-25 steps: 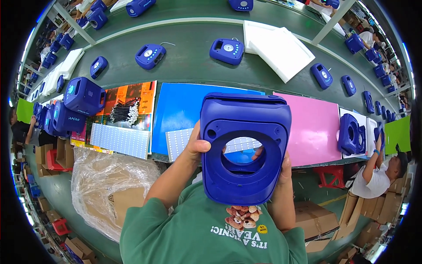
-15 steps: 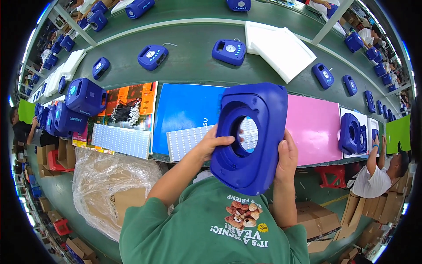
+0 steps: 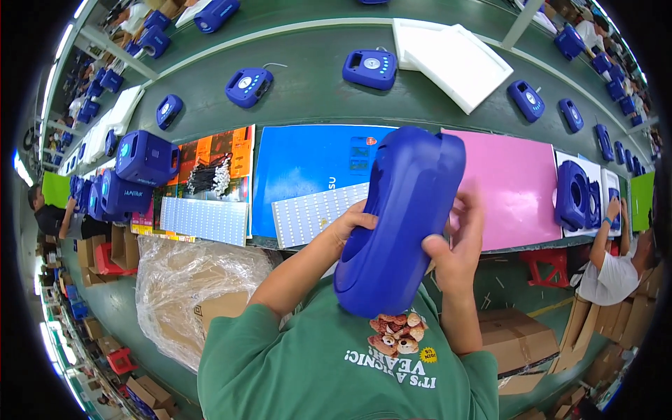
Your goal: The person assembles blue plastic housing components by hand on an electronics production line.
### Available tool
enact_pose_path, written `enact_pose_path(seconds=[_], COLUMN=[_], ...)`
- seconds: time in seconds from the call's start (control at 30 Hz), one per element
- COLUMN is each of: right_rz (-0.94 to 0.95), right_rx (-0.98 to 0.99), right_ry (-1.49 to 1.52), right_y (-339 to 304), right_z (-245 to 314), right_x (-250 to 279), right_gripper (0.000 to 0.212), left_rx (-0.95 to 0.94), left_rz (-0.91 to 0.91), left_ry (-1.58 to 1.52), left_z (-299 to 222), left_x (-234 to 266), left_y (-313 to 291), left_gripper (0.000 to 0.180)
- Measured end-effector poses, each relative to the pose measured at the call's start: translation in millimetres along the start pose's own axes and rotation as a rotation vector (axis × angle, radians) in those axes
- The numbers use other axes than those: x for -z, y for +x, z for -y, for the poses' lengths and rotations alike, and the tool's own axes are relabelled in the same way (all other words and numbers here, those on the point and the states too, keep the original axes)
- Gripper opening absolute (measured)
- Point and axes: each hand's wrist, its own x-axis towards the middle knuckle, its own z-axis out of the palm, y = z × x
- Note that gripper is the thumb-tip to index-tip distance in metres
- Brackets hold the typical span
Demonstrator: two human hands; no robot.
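A blue plastic housing (image 3: pixel 413 224), hollow with rounded corners, is held upright and tilted in front of my chest. My left hand (image 3: pixel 355 225) grips its left edge, thumb outside and the other fingers hidden in or behind it. At its right side is my right hand (image 3: pixel 462 245), thumb and fingers spread and slightly blurred; whether the fingertips touch the shell, I cannot tell. The housing's smooth side wall mostly faces up, so its round opening is largely hidden. Under the held piece lie a blue sheet (image 3: pixel 301 161) and a white dotted panel (image 3: pixel 315 213).
Left stand stacked blue units (image 3: pixel 147 157), a bundle of black wires with white ends (image 3: pixel 210 175) and another dotted panel (image 3: pixel 203 218). A pink sheet (image 3: pixel 504 189) and blue housings (image 3: pixel 574 196) lie right. Beyond, a green conveyor (image 3: pixel 308 84) carries blue panels and white foam (image 3: pixel 458 66).
The housing has turned so its side wall shows instead of its round opening. My right hand has loosened from its edge and spread its fingers; my left hand keeps hold.
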Motion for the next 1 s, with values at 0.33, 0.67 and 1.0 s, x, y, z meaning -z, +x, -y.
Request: enact_pose_path(seconds=[0.33,0.67,1.0], right_rz=[0.210,0.188,0.335], right_rx=[0.384,0.120,0.032], right_ry=[-0.119,0.043,0.195], right_y=[62,55,60], right_z=[34,33,25], right_x=[26,37,61], right_gripper=[0.049,0.030,0.044], left_rx=[0.104,0.030,0.059], left_rz=[-0.035,-0.118,-0.141], left_ry=[0.110,0.068,0.080], left_z=[14,29,41], left_x=[23,0,-8], left_y=[15,3,-1], left_gripper=[0.088,0.088,0.087])
